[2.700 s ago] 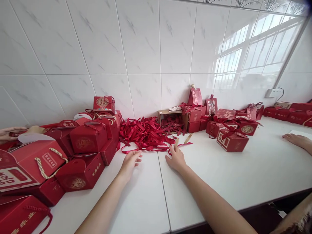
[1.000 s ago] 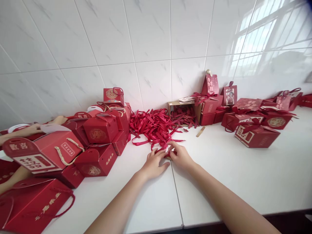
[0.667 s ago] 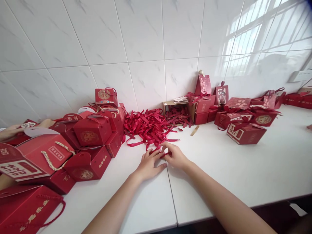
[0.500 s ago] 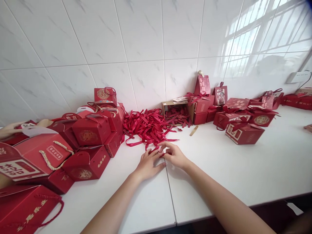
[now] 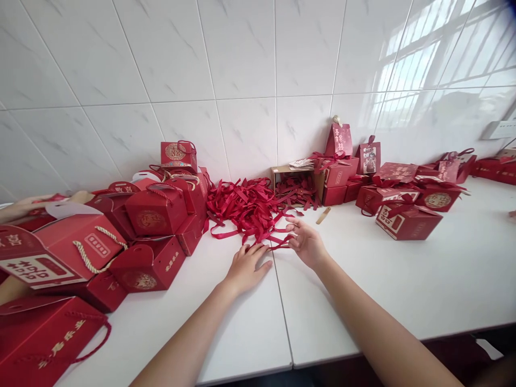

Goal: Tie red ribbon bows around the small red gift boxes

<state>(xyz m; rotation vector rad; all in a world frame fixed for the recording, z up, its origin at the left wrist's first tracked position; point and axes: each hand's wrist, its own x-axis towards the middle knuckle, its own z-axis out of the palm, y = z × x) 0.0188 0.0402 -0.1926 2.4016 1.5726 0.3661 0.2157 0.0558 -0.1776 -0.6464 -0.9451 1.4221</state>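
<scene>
A tangled heap of red ribbons (image 5: 245,207) lies on the white table (image 5: 237,328) against the tiled wall. My left hand (image 5: 246,269) rests palm down at the heap's front edge, its fingers spread and the tips touching ribbon. To its right, my right hand (image 5: 304,242) is raised slightly with curled, parted fingers. A thin red ribbon strand runs from the heap to its fingertips; whether they grip it is hard to tell.
Red gift boxes (image 5: 155,209) are piled at the left, where another person's hand (image 5: 24,208) shows. A cardboard box (image 5: 282,180) of dark red strips stands behind. Finished-looking red boxes (image 5: 409,220) stand at the right.
My right hand has moved right, away from my left hand, and its fingers have spread. A ribbon strand now shows between the hands. The view has shifted slightly.
</scene>
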